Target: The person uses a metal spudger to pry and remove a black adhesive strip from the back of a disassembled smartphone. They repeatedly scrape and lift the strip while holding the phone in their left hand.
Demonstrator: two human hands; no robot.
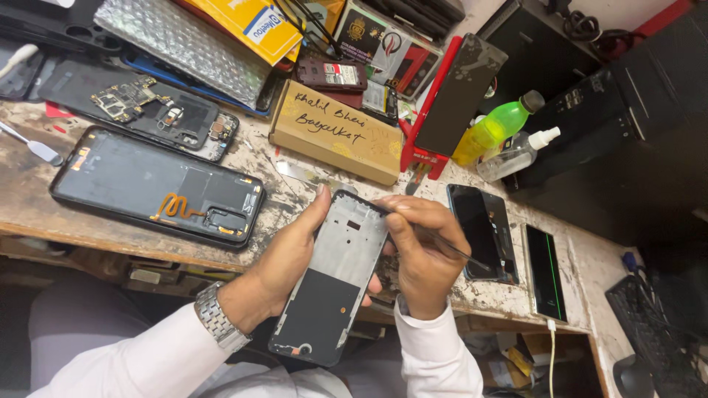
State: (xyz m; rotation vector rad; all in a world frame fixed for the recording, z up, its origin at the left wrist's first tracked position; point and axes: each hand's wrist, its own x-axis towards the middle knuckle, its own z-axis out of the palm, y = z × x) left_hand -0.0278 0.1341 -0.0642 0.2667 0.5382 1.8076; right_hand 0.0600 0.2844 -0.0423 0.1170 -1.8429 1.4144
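Left hand (291, 258): wraps the bare phone frame (332, 284) from its 9 o'clock side, at the bench edge.
Right hand (424, 254): pinches a thin probe (450, 249), tip at the frame's top corner.
Progress: frame looks stripped; boards and opened phone (158, 188) lie at 10 o'clock, unassembled.

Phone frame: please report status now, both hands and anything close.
Left hand grips phone frame from below. Right hand pinches thin tool at frame's top edge. Opened phone lies left, clear.
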